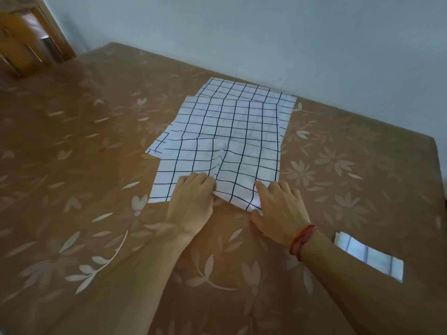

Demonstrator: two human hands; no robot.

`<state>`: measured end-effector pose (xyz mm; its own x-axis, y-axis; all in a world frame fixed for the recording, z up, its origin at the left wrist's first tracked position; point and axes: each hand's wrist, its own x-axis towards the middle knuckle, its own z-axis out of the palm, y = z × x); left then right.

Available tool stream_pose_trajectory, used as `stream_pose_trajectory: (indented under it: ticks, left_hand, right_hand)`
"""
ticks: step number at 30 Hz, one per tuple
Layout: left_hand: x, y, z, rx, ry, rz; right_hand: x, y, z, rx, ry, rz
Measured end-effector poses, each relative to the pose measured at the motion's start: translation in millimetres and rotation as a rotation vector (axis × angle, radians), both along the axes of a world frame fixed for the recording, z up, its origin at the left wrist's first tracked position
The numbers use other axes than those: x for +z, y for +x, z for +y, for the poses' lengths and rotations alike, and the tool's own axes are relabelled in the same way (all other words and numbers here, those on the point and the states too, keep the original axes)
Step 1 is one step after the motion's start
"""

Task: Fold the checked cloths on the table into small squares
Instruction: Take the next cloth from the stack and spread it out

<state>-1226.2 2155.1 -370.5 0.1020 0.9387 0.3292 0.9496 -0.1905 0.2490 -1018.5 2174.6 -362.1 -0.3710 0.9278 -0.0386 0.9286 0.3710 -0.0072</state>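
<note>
Checked cloths (232,112), white with dark grid lines, lie in a loose overlapping stack on the table (96,165), around the middle and reaching toward the far edge. At least three layers show, with their edges offset. The top cloth (237,163) is the nearest one, and a wrinkle ridge runs up its middle from the near edge.

The left hand (193,201) is at the near edge of the top cloth, left of centre. Its fingers are curled in on the fabric, gripping it, and the cloth bunches at the fingertips. The right hand (280,209) is at the near right corner, fingers on top and thumb at the edge below, pinching the corner. The edge between the hands is pulled up off the table. A red string bracelet (302,240) is on the right wrist.

A folded cloth (370,257), a small checked rectangle, lies near right, well apart from the stack. The table cover is brown with pale flowers. Wooden furniture (24,44) stands far left, blurred, and a pale wall (266,32) is behind.
</note>
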Motion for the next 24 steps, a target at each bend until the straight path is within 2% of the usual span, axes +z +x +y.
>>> stream_pose_trajectory:
  ticks: [7,12,19,24]
  left_hand:
    - [32,3,-60,0.024,-0.003,-0.045]
    - [62,0,-110,0.031,-0.022,-0.047]
    - [71,-39,-183,0.066,-0.113,0.179]
    - [88,-57,-232,0.084,-0.175,0.147]
  right_hand:
    - [18,-10,-62,-0.005,0.039,0.047]
    - [47,1,-94,-0.07,-0.1,0.128]
    - [94,24,-143,-0.204,-0.156,0.3]
    - [108,45,-184,-0.316,-0.211,0.373]
